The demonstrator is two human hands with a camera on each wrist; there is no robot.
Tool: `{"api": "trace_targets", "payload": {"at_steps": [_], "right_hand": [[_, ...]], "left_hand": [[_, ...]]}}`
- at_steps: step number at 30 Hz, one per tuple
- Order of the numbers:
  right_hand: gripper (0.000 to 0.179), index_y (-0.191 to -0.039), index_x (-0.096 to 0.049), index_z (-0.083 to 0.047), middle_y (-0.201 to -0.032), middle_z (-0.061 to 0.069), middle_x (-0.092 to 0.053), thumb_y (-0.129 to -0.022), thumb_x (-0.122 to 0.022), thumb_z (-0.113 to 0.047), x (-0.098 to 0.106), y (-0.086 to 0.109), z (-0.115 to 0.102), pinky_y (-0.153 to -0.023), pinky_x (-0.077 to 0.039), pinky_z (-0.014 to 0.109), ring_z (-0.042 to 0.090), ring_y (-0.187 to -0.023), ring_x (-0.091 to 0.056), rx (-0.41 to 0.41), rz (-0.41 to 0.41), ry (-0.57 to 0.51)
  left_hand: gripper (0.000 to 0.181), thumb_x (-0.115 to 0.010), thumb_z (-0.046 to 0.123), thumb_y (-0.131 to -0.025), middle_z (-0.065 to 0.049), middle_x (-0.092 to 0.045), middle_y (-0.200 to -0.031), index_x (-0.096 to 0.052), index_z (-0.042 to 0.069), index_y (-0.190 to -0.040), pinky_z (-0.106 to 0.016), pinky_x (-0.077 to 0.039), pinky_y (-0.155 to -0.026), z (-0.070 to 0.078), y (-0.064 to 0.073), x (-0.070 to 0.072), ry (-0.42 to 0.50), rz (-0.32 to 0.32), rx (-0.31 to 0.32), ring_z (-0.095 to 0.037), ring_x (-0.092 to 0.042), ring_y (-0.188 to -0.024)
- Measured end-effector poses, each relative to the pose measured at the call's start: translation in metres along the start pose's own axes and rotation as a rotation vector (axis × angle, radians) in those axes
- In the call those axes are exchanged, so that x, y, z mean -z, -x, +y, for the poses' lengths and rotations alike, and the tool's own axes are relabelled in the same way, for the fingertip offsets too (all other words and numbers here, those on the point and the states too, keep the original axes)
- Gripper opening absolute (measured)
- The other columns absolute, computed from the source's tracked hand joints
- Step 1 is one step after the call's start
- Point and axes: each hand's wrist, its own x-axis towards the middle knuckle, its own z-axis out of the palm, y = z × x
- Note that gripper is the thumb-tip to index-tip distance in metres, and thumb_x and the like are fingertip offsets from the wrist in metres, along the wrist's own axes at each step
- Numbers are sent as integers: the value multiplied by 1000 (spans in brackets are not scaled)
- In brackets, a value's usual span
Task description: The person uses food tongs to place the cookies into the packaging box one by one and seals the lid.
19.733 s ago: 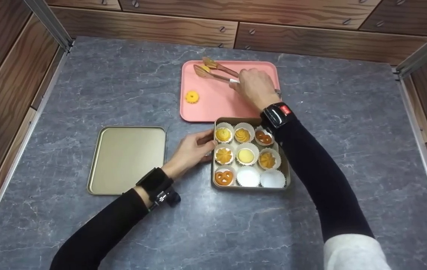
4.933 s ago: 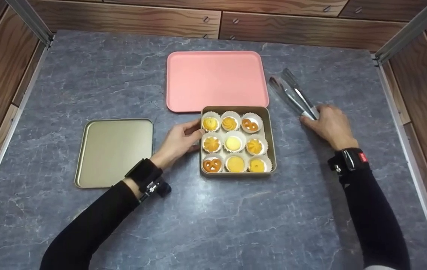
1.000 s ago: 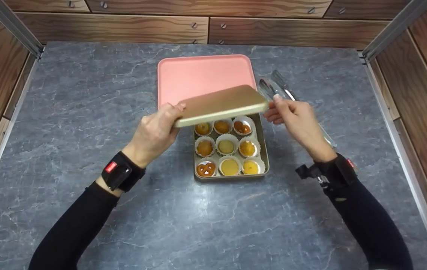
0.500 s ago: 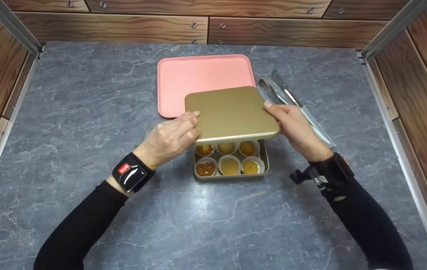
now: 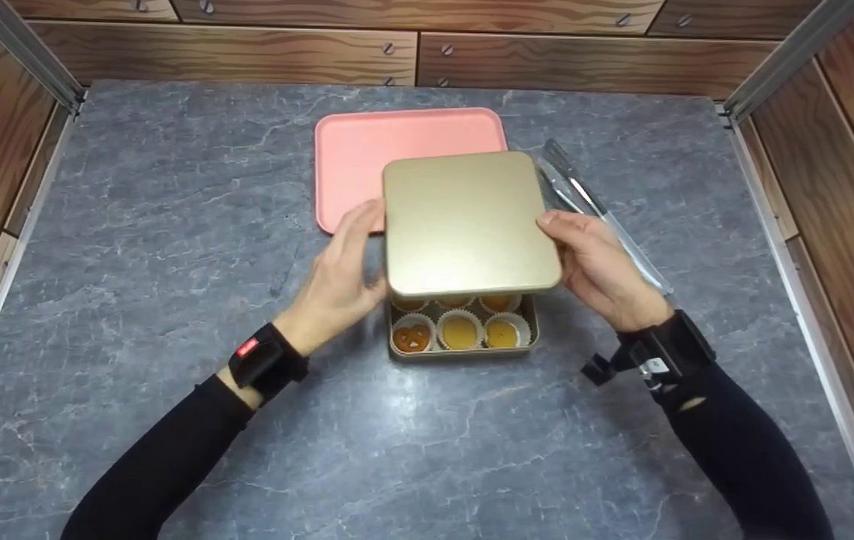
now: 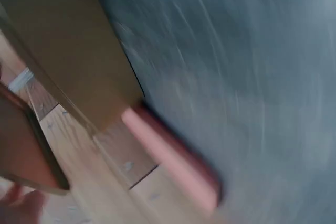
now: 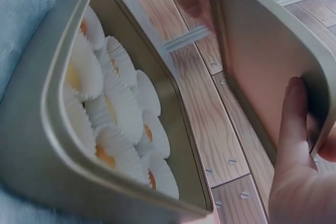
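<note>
My right hand [image 5: 599,266] grips the gold tin lid [image 5: 468,225] by its right edge, thumb on top and fingers beneath, as the right wrist view shows. The lid hangs over the back of the square gold tin [image 5: 464,355], apart from its rim. At the lid's left edge my left hand [image 5: 337,277] has its fingers fairly straight, with fingertips right at the edge and the thumb spread away. In the tin's front row, a pretzel-shaped cookie [image 5: 412,337], a round pale cookie [image 5: 459,332] and a yellow cookie [image 5: 502,334] sit in white paper cups; the lid covers the back ones.
Behind the tin lies a pink tray [image 5: 352,142], partly covered by the lid in the head view. Metal tongs with pale handles [image 5: 633,251] rest on the grey marbled table [image 5: 397,450] to the right. Wood-patterned walls [image 5: 247,52] enclose the table.
My left hand carried the lid over from the left, and the right hand took its right edge. Over the last half second the lid levelled and the left hand loosened to its left side.
</note>
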Motion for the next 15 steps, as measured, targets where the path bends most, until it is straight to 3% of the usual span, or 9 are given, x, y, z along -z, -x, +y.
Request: {"api": "trace_targets", "payload": {"at_steps": [3, 6, 8, 9, 12, 15], "right_hand": [[19, -116, -64, 2, -107, 12, -74, -107, -57, -13, 6, 2, 2, -78, -66, 32, 19, -89, -72, 18, -6, 25], [20, -118, -64, 2, -108, 12, -73, -107, -57, -13, 12, 3, 6, -79, -65, 32, 19, -91, -72, 20, -24, 56], [20, -119, -63, 2, -109, 12, -74, -107, -56, -13, 13, 4, 9, -79, -65, 32, 19, -90, -72, 15, -29, 83], [20, -119, -62, 3, -108, 12, -74, -108, -55, -12, 14, 5, 11, -78, -65, 32, 19, -90, -72, 13, -26, 102], [25, -124, -58, 6, -105, 10, -74, -108, -54, -13, 12, 8, 17, -78, -66, 33, 18, -88, -72, 21, -2, 212], [34, -128, -57, 10, -103, 8, -73, -108, -55, -16, 10, 10, 19, -79, -65, 31, 17, -88, -72, 55, 50, 426]], "left_hand": [[78, -56, -15, -86, -20, -41, -159, -31, -2, -158, -21, -56, -98, 4, 0, 2, 344, -66, 364, -23, -62, -119], [64, -52, -3, -99, -21, -55, -146, -32, 1, -160, -30, -64, -85, 9, -4, 3, 695, -48, 616, -23, -69, -96], [61, -55, 5, -104, -22, -64, -132, -31, 1, -160, -38, -65, -89, 11, -6, 3, 847, -22, 706, -26, -71, -98], [63, -57, 9, -104, -22, -66, -127, -30, 2, -160, -39, -65, -87, 12, -7, 2, 874, -16, 730, -26, -72, -95], [67, -62, 10, -103, -19, -69, -117, -30, 4, -161, -41, -66, -81, 13, -7, 0, 877, -18, 759, -27, -72, -88], [66, -63, 5, -101, -19, -68, -114, -32, 4, -160, -42, -67, -79, 13, -5, -1, 861, -25, 776, -27, -72, -86]]}}
